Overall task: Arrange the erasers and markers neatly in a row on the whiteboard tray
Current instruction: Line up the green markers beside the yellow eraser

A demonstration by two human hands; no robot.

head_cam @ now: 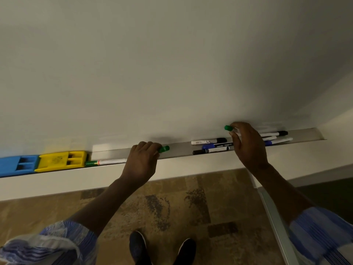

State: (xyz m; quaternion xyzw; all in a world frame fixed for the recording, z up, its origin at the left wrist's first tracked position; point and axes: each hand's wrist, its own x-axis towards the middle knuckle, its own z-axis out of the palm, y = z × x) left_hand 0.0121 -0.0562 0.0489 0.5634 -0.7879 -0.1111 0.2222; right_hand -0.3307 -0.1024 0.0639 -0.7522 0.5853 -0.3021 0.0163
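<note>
A long metal whiteboard tray [177,150] runs across the scene from left to right, at the foot of a blank whiteboard [172,64]. At the tray's far left lies a blue eraser [18,165], and touching its right end, a yellow eraser [62,161]. Just right of the yellow eraser a green-capped marker [106,162] lies lengthwise in the tray.

The left hand [142,163] is curled closed over the middle of the tray, gripping a marker whose green cap [163,149] pokes out to the right of the fingers. The right hand [248,144], further right, is pinched around another marker, held up off the tray with its green cap end [228,128] pointing left near the board.

Between the hands lie three loose markers at slight angles: a black-capped marker [209,141] at the back, a blue-capped marker [216,145] in the middle, a second black marker [211,150] at the front. Right of the right hand, more markers [275,136] sit jumbled, partly hidden.

Below, patterned carpet [162,203], two dark shoes [162,247] and blue-striped sleeves [322,234] show.
</note>
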